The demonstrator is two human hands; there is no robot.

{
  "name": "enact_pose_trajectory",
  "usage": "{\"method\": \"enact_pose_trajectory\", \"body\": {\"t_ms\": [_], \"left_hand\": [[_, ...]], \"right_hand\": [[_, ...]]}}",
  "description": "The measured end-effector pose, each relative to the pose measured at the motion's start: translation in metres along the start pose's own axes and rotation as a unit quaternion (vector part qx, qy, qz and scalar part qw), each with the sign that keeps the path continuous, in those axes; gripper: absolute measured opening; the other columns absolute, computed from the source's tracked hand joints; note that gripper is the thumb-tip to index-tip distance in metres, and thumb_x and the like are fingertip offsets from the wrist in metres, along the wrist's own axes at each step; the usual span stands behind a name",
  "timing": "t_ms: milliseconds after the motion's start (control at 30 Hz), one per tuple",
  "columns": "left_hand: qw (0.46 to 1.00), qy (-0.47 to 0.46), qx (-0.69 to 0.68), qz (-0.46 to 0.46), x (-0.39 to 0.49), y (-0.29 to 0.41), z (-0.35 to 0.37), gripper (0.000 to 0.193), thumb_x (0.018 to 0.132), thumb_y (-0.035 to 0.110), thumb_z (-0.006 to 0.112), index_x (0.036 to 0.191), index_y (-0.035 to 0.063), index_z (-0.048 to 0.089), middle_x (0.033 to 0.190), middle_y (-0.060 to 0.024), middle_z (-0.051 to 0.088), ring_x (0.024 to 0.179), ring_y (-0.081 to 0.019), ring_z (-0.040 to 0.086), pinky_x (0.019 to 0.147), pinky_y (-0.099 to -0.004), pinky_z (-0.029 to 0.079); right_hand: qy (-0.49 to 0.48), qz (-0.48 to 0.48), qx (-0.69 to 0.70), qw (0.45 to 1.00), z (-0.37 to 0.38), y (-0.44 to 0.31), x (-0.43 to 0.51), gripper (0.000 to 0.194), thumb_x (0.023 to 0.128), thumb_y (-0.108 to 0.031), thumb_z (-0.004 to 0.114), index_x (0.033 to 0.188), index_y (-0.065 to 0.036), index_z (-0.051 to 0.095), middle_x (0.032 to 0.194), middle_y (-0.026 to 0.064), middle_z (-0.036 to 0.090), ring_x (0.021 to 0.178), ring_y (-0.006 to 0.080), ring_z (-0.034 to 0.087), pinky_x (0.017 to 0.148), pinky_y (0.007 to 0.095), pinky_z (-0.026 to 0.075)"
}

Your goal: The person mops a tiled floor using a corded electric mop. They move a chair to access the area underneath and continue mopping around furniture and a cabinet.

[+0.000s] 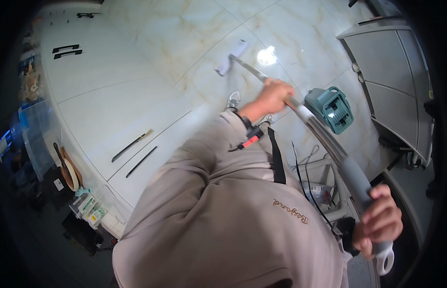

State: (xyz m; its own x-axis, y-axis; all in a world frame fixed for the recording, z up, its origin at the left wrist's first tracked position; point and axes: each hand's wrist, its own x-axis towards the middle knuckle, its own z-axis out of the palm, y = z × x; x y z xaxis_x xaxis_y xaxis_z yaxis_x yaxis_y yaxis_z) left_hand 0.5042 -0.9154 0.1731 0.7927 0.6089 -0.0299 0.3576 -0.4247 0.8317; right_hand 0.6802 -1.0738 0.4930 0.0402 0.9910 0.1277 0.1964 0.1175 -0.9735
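A flat mop runs diagonally through the view, and both my hands are on its metal pole (pixel 326 138). Midway down the pole my left hand (pixel 272 98) is closed around it. My right hand (pixel 382 221) wraps the grey grip (pixel 355 176) near the top end, where a white hanging loop (pixel 385 261) sticks out. The pale mop head (pixel 231 57) lies flat on the marbled tile floor (pixel 194 39), beyond my shoes (pixel 233 100). Just right of the pole stands a teal mop bucket (pixel 340 109).
White cabinet fronts with black handles (pixel 67 51) are on the left, beside a countertop holding brushes (pixel 68 172) and boxes. A white cabinet (pixel 385 68) stands at right. Close by my right side are a white-framed stool (pixel 338 208), a plastic bottle (pixel 317 192) and loose black cables (pixel 306 183).
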Motion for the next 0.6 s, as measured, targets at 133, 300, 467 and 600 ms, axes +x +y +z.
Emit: {"method": "enact_pose_trajectory", "body": {"t_ms": [133, 300, 467, 600], "left_hand": [[0.997, 0.068, -0.026, -0.029, -0.04, -0.101, -0.077, 0.015, 0.064, 0.006, 0.068, 0.078, 0.0089, 0.061, 0.081, -0.0086, 0.06, 0.083, -0.0281, 0.057, 0.073, -0.0372, 0.043], [0.981, 0.148, 0.096, -0.077, -0.102, -0.211, -0.153, 0.023, 0.066, 0.004, 0.07, 0.086, 0.0082, 0.06, 0.087, -0.0112, 0.06, 0.085, -0.0303, 0.056, 0.073, -0.0378, 0.045], [0.974, 0.121, 0.137, -0.136, -0.127, -0.244, -0.184, 0.031, 0.064, 0.006, 0.075, 0.09, 0.0086, 0.059, 0.087, -0.0114, 0.058, 0.086, -0.0305, 0.055, 0.075, -0.0372, 0.045], [0.98, 0.142, 0.115, -0.078, -0.126, -0.207, -0.162, 0.029, 0.063, 0.0, 0.072, 0.088, 0.0089, 0.059, 0.086, -0.0116, 0.058, 0.084, -0.0317, 0.055, 0.073, -0.0378, 0.045]], "right_hand": [[-0.027, -0.036, 0.086, 0.995, 0.078, 0.054, 0.051, 0.014, 0.067, -0.004, 0.07, 0.064, -0.008, 0.057, 0.063, 0.0045, 0.059, 0.069, 0.0241, 0.063, 0.092, 0.0503, 0.041], [-0.124, -0.078, 0.153, 0.977, 0.178, 0.12, 0.101, 0.012, 0.077, -0.012, 0.064, 0.072, -0.008, 0.054, 0.074, 0.0058, 0.057, 0.078, 0.0264, 0.061, 0.095, 0.049, 0.041], [-0.158, -0.083, 0.172, 0.969, 0.237, 0.153, 0.121, 0.044, 0.087, -0.05, 0.048, 0.075, -0.008, 0.054, 0.076, 0.0059, 0.056, 0.079, 0.0275, 0.059, 0.094, 0.0485, 0.04], [-0.167, -0.088, 0.146, 0.971, 0.208, 0.141, 0.105, 0.041, 0.085, -0.047, 0.052, 0.073, -0.007, 0.053, 0.074, 0.0052, 0.056, 0.077, 0.0269, 0.06, 0.093, 0.049, 0.04]]}}
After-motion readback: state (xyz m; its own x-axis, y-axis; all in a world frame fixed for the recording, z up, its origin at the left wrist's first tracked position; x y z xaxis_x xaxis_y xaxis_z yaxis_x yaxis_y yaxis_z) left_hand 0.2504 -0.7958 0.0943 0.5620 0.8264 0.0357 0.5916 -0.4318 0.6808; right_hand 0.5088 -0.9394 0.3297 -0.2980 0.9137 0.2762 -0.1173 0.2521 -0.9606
